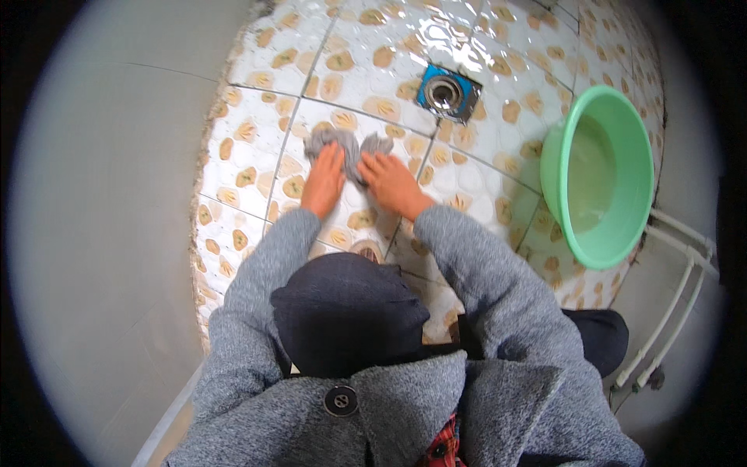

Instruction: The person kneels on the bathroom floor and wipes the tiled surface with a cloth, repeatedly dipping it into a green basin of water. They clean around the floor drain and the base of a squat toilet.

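Note:
A crumpled grey cleaning rag [347,145] lies bunched on the wet floor tiles [264,167], which carry a tan pebble-like pattern. On its left part my left hand [326,179] presses down, fingers together and curled over the fabric. My right hand [389,182] holds the right part of the rag against the floor, its fingers bent onto it. The undersides of both hands are hidden. Just beyond them, to the right, a floor drain [444,93] with a round metal opening and a blue square surround is set in the tiles.
A light green plastic basin [557,159] with cloudy water stands to the right. Behind it, white pipes [671,311] run along the grey right wall. A grey wall [117,179] borders the floor at left. My dark-clad knee [342,311] is below my hands. Water shines around the drain.

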`<state>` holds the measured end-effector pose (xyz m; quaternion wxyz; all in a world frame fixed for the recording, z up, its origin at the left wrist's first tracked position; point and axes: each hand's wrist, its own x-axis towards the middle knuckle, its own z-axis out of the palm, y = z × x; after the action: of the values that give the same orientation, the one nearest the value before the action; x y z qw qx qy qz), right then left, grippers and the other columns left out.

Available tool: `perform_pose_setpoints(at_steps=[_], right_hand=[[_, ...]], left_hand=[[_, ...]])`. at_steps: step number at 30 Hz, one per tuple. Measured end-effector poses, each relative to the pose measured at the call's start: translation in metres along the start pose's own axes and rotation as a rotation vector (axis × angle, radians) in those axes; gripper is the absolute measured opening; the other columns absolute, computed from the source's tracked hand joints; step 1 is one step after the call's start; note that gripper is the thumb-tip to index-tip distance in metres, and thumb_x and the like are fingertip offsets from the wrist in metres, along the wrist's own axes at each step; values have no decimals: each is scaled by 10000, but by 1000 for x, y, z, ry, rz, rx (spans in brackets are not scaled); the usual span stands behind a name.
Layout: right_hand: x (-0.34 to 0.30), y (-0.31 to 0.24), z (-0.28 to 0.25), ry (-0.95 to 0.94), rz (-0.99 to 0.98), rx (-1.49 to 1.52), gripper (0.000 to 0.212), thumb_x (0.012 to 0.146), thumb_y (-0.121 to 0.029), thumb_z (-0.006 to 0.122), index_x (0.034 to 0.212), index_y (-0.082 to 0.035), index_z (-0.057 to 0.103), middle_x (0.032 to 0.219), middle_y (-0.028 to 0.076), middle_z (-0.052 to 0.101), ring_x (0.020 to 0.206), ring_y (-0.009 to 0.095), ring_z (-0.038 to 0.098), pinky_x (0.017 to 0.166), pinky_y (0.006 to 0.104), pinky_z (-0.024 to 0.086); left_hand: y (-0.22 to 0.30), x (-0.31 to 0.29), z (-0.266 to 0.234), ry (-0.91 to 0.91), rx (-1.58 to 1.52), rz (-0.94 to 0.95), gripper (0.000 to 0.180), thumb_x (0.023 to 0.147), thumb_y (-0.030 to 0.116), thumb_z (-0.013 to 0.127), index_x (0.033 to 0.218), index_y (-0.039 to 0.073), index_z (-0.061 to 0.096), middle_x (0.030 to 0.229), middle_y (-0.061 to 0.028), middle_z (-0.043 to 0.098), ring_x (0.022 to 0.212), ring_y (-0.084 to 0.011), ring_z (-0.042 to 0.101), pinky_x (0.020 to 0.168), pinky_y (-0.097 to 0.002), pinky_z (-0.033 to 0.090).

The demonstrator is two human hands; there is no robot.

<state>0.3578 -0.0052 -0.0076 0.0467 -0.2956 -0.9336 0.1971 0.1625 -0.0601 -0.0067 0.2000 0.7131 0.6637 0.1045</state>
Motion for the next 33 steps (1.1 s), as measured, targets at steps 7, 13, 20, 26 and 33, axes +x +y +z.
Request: perform_pose_setpoints(at_steps=[7, 13, 20, 26, 33], right_hand=[[-36, 4, -9, -137, -200, -85, 567, 826, -289, 619, 1337, -90, 478, 1431, 117, 426, 1280, 271, 427, 1068, 458, 308], [67, 55, -29, 21, 6, -196, 596, 838, -356, 611, 1356, -95, 473, 1443, 102, 410, 1278, 269, 410, 1076, 452, 283], [108, 54, -31, 26, 166, -141, 633, 803, -328, 655, 1364, -115, 456, 1463, 127, 380, 1291, 304, 410, 1069, 461, 299], [67, 26, -36, -121, 56, -75, 528, 828, -317, 613, 1304, -123, 496, 1425, 153, 413, 1259, 304, 431, 1033, 463, 331], [39, 57, -34, -87, -51, -104, 488, 892, -324, 516, 1332, -120, 458, 1416, 140, 411, 1278, 297, 410, 1049, 473, 319]], left_hand=[[20, -50, -3, -212, -19, 109, 619, 831, 130, 634, 1347, -88, 372, 1466, -253, 301, 1368, -386, 295, 1112, -441, 275], [-23, 96, -13, 33, -14, 69, 604, 856, 156, 611, 1354, -76, 360, 1461, -236, 319, 1360, -377, 303, 1096, -448, 283], [-37, 121, -23, 105, 46, -25, 580, 864, 160, 597, 1363, -40, 379, 1468, -217, 320, 1356, -362, 311, 1086, -458, 282], [-30, 51, -24, -97, -48, 12, 628, 844, 131, 600, 1393, -31, 343, 1501, -205, 269, 1389, -365, 261, 1106, -471, 251], [-32, 51, -30, -157, -8, 69, 624, 865, 179, 600, 1406, 0, 345, 1520, -166, 251, 1410, -322, 229, 1112, -461, 245]])
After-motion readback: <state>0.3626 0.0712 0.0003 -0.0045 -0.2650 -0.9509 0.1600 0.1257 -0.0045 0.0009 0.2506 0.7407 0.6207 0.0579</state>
